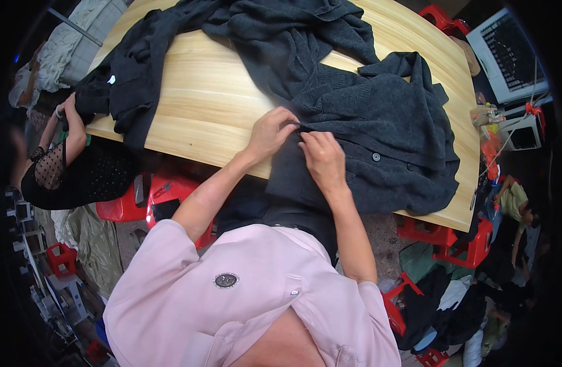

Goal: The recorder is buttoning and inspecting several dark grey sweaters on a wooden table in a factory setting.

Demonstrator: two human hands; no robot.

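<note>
A dark grey knitted cardigan lies spread over the near right part of the wooden table, with round dark buttons along its front and one corner hanging over the near edge. My left hand pinches a bit of the cardigan's edge between thumb and fingertips. Right beside it, my right hand has its fingers drawn together on the same edge, palm low over the cloth. The fingertips nearly meet. Whether something small is also between them is too fine to make out.
More dark knitwear is heaped across the far side. At the left, another person in black handles a dark garment. Red plastic stools stand under the table edge. A monitor stands beyond the right edge.
</note>
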